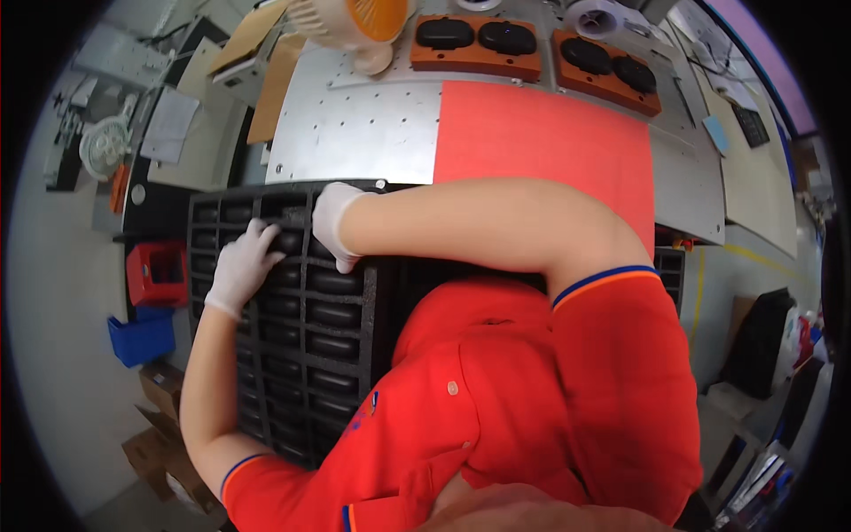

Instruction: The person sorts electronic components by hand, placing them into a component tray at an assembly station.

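A deep black foam tray [378,306] lies in front of me on the left, with rows of compartments holding smooth, black oval cases [335,316]. My left hand [241,269], in a white glove, reaches into the upper part of the tray. Its thumb and fingers close around the left end of one black case [286,241]. Across my body comes my right arm, and my right hand [333,223], also white-gloved, is bent down over the tray's upper right compartments. The fingers of that hand are mostly hidden behind its back, so what they touch cannot be made out.
Beyond the tray stands a metal worktable [355,133] with a red sheet [550,133]. Two orange-brown fixtures [476,63] [612,84] hold black oval cases at the back, beside a white-and-orange fan [355,22]. Red [142,275] and blue bins [142,340] and cardboard boxes [149,457] sit at left.
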`<state>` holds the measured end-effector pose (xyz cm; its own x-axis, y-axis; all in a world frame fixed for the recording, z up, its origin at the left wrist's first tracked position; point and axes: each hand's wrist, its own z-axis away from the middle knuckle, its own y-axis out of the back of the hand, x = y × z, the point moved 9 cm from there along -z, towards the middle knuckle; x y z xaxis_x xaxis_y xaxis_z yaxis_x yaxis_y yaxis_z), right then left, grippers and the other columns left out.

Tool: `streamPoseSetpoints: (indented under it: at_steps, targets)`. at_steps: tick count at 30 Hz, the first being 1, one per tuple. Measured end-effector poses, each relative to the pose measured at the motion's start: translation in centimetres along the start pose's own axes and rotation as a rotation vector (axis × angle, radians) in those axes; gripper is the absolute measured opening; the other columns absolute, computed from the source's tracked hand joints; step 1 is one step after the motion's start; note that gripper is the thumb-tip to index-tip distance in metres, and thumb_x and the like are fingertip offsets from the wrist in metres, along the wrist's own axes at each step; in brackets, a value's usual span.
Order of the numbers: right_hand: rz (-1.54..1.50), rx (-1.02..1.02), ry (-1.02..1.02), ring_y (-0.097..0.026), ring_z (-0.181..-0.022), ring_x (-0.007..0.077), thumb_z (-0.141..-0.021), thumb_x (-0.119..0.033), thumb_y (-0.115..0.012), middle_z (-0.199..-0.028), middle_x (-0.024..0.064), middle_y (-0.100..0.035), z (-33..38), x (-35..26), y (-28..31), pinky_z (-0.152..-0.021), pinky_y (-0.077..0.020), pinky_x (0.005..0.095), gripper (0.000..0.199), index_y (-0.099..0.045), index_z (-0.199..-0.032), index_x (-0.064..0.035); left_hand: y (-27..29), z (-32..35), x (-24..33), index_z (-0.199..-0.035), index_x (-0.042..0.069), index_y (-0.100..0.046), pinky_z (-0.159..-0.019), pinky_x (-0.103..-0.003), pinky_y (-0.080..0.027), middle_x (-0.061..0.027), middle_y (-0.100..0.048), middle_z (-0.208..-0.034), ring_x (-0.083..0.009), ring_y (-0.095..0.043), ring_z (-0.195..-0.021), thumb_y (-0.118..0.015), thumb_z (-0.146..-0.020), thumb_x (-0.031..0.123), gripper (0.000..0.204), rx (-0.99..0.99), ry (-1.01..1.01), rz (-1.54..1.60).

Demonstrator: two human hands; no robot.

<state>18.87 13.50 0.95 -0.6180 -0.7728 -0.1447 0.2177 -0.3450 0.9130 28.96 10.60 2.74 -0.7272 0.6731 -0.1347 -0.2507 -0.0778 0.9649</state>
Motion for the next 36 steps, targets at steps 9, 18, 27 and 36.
streamPoseSetpoints:
  at_steps: [9, 18, 27, 36]
  targets:
    - [-0.897, 0.066, -0.447, -0.062, -0.093, 0.0172, -0.082, -0.036, -0.062, -0.099, 0.0077, -0.066, 25.6, 15.3, -4.1, -0.084, -0.0474, 0.0287, 0.049, -0.06, -0.123, -0.0084, 4.2, -7.5, 8.9, -0.139, 0.009, -0.044, -0.058, -0.025, -0.049, -0.0124, -0.062, -0.108, -0.0131, -0.059, -0.064, -0.044, -0.1, 0.029, 0.044, -0.093, 0.2, 1.632]
    - [-0.207, 0.231, -0.902, -0.064, -0.099, 0.0288, -0.088, -0.05, -0.054, -0.108, 0.0082, -0.068, 32.7, 22.6, -2.8, -0.086, -0.0509, 0.0384, 0.044, -0.068, -0.111, -0.0149, 11.1, -24.2, 21.5, -0.119, 0.007, -0.058, -0.07, -0.042, -0.053, -0.0165, -0.06, -0.103, -0.0279, -0.06, -0.1, -0.048, -0.094, 0.019, 0.03, 0.242, -0.156, 0.231]
    - [-0.037, 0.876, -0.256, -0.055, -0.108, 0.0308, -0.078, -0.01, -0.064, -0.11, 0.012, -0.06, 28.7, 19.4, -3.3, -0.089, -0.0455, 0.0379, 0.035, -0.058, -0.112, -0.0083, 12.8, -23.3, 23.2, -0.107, 0.005, -0.059, -0.09, -0.043, -0.042, -0.0168, -0.06, -0.105, -0.0355, -0.055, -0.102, -0.06, -0.087, 0.019, 0.024, 0.735, -0.729, 0.717]
    - [0.3, 0.655, -1.083, -0.057, -0.1, 0.0277, -0.077, -0.02, -0.07, -0.104, 0.0102, -0.057, 33.0, 30.0, -1.5, -0.093, -0.0412, 0.0455, 0.035, -0.059, -0.109, -0.0102, 14.2, -29.4, 17.4, -0.124, 0.01, -0.057, -0.095, -0.044, -0.039, -0.0158, -0.054, -0.115, -0.0351, -0.05, -0.106, -0.082, -0.068, 0.019, 0.062, 0.869, -0.38, 0.322]
